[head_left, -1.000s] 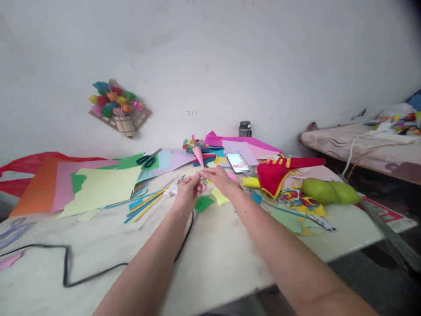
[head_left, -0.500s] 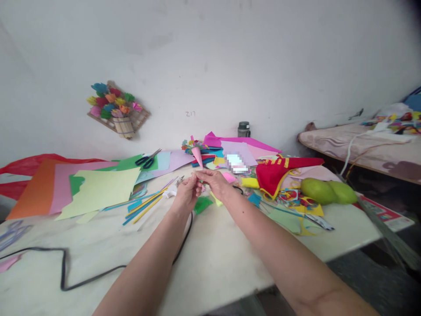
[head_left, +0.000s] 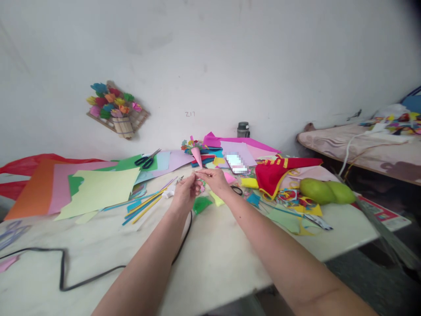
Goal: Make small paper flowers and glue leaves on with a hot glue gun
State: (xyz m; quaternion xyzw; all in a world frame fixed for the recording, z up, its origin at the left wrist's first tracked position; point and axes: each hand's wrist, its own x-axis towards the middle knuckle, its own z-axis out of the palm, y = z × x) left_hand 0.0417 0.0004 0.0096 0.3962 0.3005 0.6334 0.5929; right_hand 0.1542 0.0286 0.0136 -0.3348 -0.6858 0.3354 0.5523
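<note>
The bare left hand [head_left: 184,192] and bare right hand [head_left: 215,181] come together at the fingertips near the pink paper cone [head_left: 196,156]; I cannot tell whether either grips anything

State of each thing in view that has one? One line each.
left hand, fingers curled, contents unclear
right hand, fingertips pinched, contents unclear
pink cone, rolled up
phone, screen lit
flask, upright, lid on
dark scissors, lying down, blade gap unclear
black cord, bent
pale yellow sheet, edge ragged
</note>
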